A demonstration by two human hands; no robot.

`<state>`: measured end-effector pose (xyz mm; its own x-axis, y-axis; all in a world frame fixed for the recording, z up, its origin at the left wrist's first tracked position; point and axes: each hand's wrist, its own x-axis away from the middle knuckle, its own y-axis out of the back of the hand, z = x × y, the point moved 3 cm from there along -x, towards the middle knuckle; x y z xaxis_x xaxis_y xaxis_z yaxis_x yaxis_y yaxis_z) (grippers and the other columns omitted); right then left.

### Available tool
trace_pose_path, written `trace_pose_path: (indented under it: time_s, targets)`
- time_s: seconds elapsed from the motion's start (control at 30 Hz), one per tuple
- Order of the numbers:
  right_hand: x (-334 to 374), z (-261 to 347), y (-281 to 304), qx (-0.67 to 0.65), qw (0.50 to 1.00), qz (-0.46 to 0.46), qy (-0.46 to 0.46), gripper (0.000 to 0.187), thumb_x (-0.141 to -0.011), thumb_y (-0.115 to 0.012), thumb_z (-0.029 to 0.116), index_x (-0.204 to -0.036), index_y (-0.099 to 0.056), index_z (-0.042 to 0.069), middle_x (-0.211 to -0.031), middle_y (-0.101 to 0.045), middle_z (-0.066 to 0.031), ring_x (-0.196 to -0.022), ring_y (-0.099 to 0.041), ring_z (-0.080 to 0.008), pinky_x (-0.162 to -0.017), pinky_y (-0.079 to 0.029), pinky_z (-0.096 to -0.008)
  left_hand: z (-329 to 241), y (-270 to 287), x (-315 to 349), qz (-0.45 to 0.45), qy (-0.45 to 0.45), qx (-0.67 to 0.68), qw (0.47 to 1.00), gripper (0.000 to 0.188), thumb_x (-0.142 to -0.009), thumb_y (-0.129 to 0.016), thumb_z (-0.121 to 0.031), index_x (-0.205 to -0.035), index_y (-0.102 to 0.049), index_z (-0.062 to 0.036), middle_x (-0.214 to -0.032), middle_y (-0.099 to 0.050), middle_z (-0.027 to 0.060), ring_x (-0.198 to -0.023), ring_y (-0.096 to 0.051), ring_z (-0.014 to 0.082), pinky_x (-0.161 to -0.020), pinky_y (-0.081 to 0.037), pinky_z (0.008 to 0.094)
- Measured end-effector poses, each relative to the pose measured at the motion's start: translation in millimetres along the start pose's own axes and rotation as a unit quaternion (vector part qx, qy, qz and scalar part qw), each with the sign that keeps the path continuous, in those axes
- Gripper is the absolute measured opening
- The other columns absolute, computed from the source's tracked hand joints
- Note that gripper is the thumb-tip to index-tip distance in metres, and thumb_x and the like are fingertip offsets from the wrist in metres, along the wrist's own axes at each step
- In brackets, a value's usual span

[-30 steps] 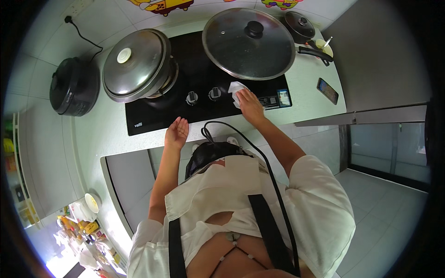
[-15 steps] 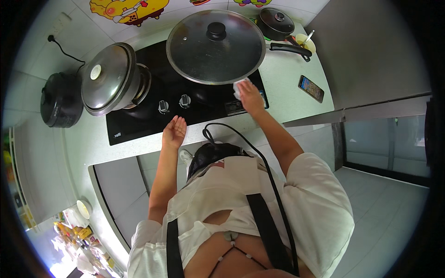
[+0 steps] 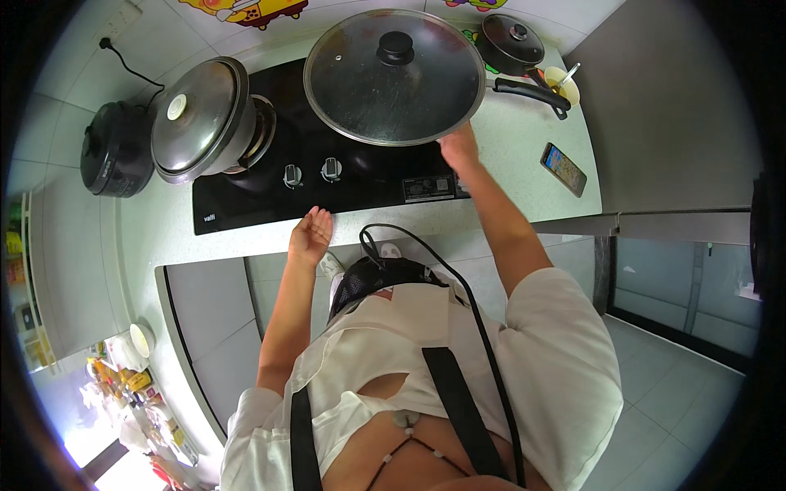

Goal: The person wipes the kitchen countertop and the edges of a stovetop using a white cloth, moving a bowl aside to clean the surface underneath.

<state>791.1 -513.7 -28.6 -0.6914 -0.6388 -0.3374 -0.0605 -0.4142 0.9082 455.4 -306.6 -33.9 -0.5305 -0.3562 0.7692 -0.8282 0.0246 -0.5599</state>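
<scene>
My right hand (image 3: 461,152) reaches in beside the right end of the black glass gas hob (image 3: 368,176). Its fingertips disappear beneath the near right rim of a large pan with a glass lid (image 3: 360,90). The white cloth that this hand held half a second ago is hidden there. My left hand (image 3: 311,236) hovers at the counter's front edge, palm turned up, fingers loosely stretched, holding nothing. Two control knobs (image 3: 331,169) lie just beyond it on the hob.
A lidded steel pot (image 3: 196,123) stands on the left burner, a black rice cooker (image 3: 119,151) beyond it. On the right are a phone (image 3: 563,169), a small lidded pan (image 3: 509,49) and a bowl with a spoon (image 3: 565,90). The large pan's handle (image 3: 532,92) points right.
My right hand has pushed farther in under the pan's rim, so the white cloth has gone out of sight. My left hand has hardly moved; the whole view has shifted slightly.
</scene>
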Motion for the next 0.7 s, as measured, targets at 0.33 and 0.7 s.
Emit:
trace_pose_path:
  time_s: [0.33,0.7]
  targets:
    - [60,98,19,-0.074,0.982,-0.036,0.170,0.034,-0.080,-0.053,0.007,-0.113,-0.053,-0.001,-0.122,-0.048,-0.0136,-0.115,-0.046,-0.0321,-0.096,-0.038,-0.0409,12,-35,-9,0.037,0.031,-0.034,0.998,0.022,-0.093,-0.043,-0.013,-0.106,-0.055,-0.0014,-0.101,-0.062,0.0133,-0.096,-0.061,0.0254,-0.089,-0.049,0.0378]
    - [43,23,14,-0.026,0.992,-0.064,0.104,0.038,-0.078,-0.052,0.001,-0.116,-0.053,0.001,-0.123,-0.050,-0.0132,-0.116,-0.046,-0.0315,-0.094,-0.040,-0.0401,0,-22,6,0.007,0.010,-0.038,0.999,0.023,-0.094,-0.042,-0.015,-0.108,-0.055,-0.0020,-0.105,-0.061,0.0137,-0.098,-0.060,0.0262,-0.091,-0.048,0.0378]
